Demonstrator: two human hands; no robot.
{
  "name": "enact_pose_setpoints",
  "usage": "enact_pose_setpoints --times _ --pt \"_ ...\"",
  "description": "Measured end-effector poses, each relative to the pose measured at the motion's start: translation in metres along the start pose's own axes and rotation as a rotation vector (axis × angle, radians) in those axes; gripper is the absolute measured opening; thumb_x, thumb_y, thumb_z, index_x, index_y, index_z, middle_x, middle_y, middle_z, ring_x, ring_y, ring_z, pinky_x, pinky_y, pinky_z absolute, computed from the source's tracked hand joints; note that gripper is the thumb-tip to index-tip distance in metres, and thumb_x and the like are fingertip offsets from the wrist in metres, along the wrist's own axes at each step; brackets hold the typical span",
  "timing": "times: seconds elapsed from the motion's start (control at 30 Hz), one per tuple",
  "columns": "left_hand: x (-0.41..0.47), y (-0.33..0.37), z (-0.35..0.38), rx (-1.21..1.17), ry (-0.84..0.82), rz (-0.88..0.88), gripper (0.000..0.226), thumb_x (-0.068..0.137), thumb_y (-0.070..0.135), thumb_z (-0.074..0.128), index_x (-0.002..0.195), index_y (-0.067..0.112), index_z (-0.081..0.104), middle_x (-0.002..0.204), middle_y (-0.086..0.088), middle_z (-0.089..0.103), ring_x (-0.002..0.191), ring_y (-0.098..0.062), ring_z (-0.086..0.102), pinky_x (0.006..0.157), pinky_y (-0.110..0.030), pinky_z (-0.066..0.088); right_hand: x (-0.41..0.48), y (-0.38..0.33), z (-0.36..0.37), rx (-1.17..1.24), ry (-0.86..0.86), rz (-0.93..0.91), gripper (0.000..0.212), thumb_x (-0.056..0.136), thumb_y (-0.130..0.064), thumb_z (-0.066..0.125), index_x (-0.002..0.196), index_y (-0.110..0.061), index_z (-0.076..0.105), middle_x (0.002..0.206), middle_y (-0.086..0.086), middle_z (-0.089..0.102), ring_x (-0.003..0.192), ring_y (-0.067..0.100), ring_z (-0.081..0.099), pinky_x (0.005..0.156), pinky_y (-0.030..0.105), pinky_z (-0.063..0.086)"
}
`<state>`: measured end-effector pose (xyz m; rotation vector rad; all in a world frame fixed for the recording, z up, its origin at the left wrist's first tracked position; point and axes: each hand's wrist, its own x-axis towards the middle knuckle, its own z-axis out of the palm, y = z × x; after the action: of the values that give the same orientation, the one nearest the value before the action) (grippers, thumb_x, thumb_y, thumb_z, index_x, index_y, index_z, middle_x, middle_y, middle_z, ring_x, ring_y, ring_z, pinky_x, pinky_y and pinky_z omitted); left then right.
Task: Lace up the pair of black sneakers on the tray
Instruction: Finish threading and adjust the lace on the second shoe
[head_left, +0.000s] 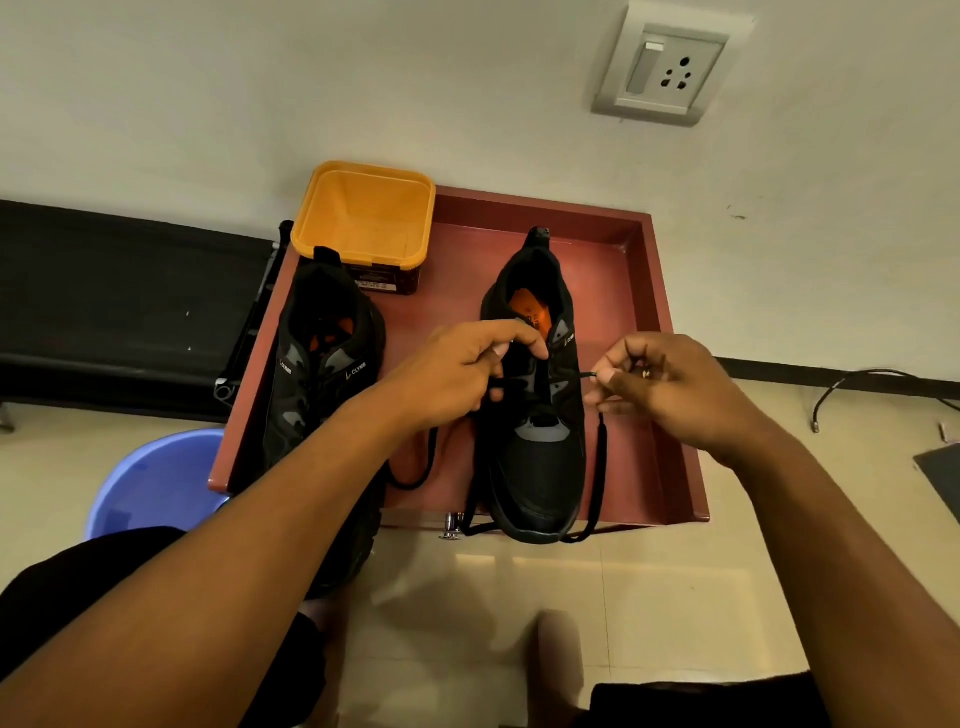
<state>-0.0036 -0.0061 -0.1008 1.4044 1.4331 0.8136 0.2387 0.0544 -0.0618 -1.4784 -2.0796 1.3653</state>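
Two black sneakers stand on a reddish-brown tray (649, 322), toes toward me. The right sneaker (535, 467) has an orange insole and a black lace (600, 467) trailing down its right side and round the toe. My left hand (457, 374) pinches the lace at the upper eyelets over the tongue. My right hand (660, 389) pinches the lace tip just right of the eyelets. The left sneaker (317, 374) sits at the tray's left edge, partly hidden by my left forearm; a loose lace loop (415, 475) lies beside it.
An empty yellow tub (363, 213) stands at the tray's back left. A blue plastic basin (150, 483) is on the floor to the left, beside a black bench (104, 301). A wall socket (670, 67) is above. A cable (878, 384) lies on the floor at right.
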Motion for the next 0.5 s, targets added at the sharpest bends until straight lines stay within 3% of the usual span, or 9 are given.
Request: enact_pose_setpoints --times 0.07,0.13,0.27,0.37,0.5 --pt "0.000 0.000 -0.002 0.021 -0.024 0.012 0.043 0.111 0.008 0.035 0.113 0.033 0.071 0.070 0.013 0.060 0.068 -0.002 0.059 0.070 -0.025 0.057 -0.002 -0.001 -0.012 -0.158 0.046 -0.043 0.012 0.101 -0.011 0.065 0.093 -0.016 0.072 0.087 -0.002 0.077 0.082 0.009 0.075 0.075 0.023 0.060" --pt "-0.001 0.002 -0.004 0.017 -0.042 0.018 0.042 0.111 0.009 0.035 0.113 0.032 0.070 0.066 0.019 0.058 0.066 0.001 0.057 0.081 -0.031 0.062 -0.003 0.002 -0.026 -0.254 0.110 -0.051 0.010 0.099 -0.015 0.068 0.091 -0.020 0.073 0.087 -0.006 0.075 0.082 0.011 0.073 0.076 0.028 0.058" --pt "0.000 0.004 -0.005 0.008 -0.036 -0.015 0.040 0.112 0.012 0.034 0.113 0.030 0.070 0.069 0.006 0.060 0.061 -0.008 0.056 0.065 -0.029 0.051 -0.004 0.006 -0.030 -0.341 0.043 0.014 0.014 0.098 -0.014 0.071 0.090 -0.025 0.075 0.086 -0.010 0.074 0.081 0.007 0.070 0.073 0.026 0.053" --pt "0.001 0.003 -0.005 0.004 -0.048 -0.020 0.041 0.112 0.011 0.035 0.114 0.031 0.070 0.075 -0.003 0.062 0.065 -0.011 0.060 0.064 -0.029 0.049 0.002 0.001 -0.014 -0.315 0.005 -0.010 0.021 0.098 -0.007 0.065 0.097 -0.025 0.076 0.089 -0.010 0.075 0.075 -0.004 0.068 0.073 0.022 0.052" --pt "0.000 0.005 -0.005 0.089 -0.070 0.026 0.038 0.111 0.012 0.039 0.114 0.035 0.069 0.083 0.008 0.064 0.075 0.004 0.066 0.066 -0.014 0.049 0.010 -0.007 0.007 -0.247 -0.020 -0.083 0.004 0.094 -0.030 0.074 0.092 -0.026 0.075 0.085 -0.007 0.075 0.080 0.006 0.072 0.075 0.029 0.061"
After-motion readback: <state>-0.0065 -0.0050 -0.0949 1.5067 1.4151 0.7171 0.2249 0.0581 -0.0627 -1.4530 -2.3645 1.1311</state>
